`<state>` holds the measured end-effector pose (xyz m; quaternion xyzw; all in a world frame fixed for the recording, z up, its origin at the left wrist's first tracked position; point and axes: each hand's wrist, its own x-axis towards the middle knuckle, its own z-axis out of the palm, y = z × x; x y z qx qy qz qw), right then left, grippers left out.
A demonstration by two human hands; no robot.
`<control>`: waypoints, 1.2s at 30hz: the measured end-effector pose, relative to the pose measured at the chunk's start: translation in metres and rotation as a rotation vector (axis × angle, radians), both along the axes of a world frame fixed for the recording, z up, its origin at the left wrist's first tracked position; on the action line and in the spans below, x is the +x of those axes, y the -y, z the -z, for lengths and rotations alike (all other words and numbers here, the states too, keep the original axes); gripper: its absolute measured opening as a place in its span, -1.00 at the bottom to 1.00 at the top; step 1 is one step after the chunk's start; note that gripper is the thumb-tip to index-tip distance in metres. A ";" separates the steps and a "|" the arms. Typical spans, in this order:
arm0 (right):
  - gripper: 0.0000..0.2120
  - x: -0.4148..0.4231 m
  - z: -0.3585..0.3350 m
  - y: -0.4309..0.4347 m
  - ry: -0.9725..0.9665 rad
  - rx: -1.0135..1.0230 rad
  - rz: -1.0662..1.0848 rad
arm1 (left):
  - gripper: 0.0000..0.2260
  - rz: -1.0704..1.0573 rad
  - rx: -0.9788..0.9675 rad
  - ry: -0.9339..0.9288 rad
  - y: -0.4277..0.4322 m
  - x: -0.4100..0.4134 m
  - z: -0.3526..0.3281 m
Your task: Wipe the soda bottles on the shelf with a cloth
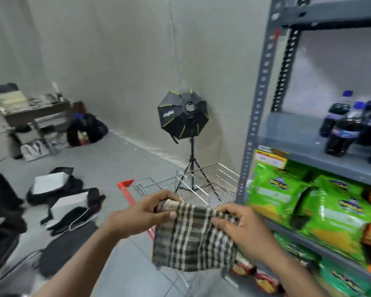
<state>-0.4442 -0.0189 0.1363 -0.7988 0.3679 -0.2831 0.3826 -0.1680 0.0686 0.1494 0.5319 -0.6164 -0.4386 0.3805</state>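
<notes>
**A:** Where does the wiping stand?

**B:** By my reading it has not begun; both hands are out in front of the chest with the checked cloth [193, 236] stretched between them; the left hand [141, 215] pinches the bunched upper left corner, the right hand [242, 230] grips the upper right edge, and the rest of the cloth hangs loose below them; neither hand is free.

**A:** And the soda bottles?

**B:** The soda bottles [349, 125] stand upright in a tight cluster on the grey metal shelf [291, 133], up and to the right of the hands and well apart from the cloth; dark drink, blue caps, bluish labels; the group runs off the right edge, so I cannot tell how many there are; nothing is touching them.

**A:** What else is about?

**B:** Green snack bags [281, 194] fill the tier below the bottles; a wire shopping cart [193, 185] with a red handle sits just beyond the hands; a softbox light [183, 114] on a tripod stands by the wall behind it.

**A:** So what remains?

**B:** Everything, I would judge; the cloth looks as if it is being spread or folded for use; it has yet to be carried up to the shelf, and every bottle is yet to be wiped.
</notes>
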 end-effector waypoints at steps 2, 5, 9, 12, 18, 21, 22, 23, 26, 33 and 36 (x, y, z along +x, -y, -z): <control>-0.93 0.051 0.017 0.000 0.028 0.073 -0.020 | -0.78 -0.084 0.016 -0.092 -0.001 0.048 0.016; -0.81 0.121 0.047 0.002 0.054 0.260 -0.039 | -0.74 -0.172 0.036 -0.122 0.007 0.113 0.046; -0.78 0.192 0.099 0.012 -0.047 0.403 0.037 | -0.81 -0.259 0.102 0.100 0.041 0.169 0.098; -0.89 0.223 0.138 0.024 -0.149 0.460 0.141 | -0.82 -0.279 0.156 0.318 0.076 0.184 0.141; -0.96 0.240 0.193 0.039 -0.367 0.425 0.209 | -0.81 -0.210 0.194 0.655 0.118 0.189 0.208; -0.88 0.245 0.208 0.038 -0.421 0.429 0.220 | -0.74 -0.161 0.173 0.814 0.120 0.189 0.229; -0.84 0.246 0.213 0.038 -0.425 0.433 0.221 | -0.71 -0.171 0.143 0.849 0.121 0.189 0.235; -0.79 0.247 0.215 0.038 -0.438 0.427 0.217 | -0.68 -0.180 0.113 0.890 0.121 0.189 0.238; -0.74 0.251 0.220 0.040 -0.463 0.400 0.222 | -0.67 -0.181 0.032 1.014 0.124 0.189 0.244; -0.76 0.254 0.223 0.041 -0.528 0.412 0.236 | -0.59 -0.138 0.077 1.061 0.127 0.189 0.238; -0.61 0.253 0.221 0.042 -0.508 0.379 0.226 | -0.58 -0.123 0.085 1.068 0.127 0.191 0.237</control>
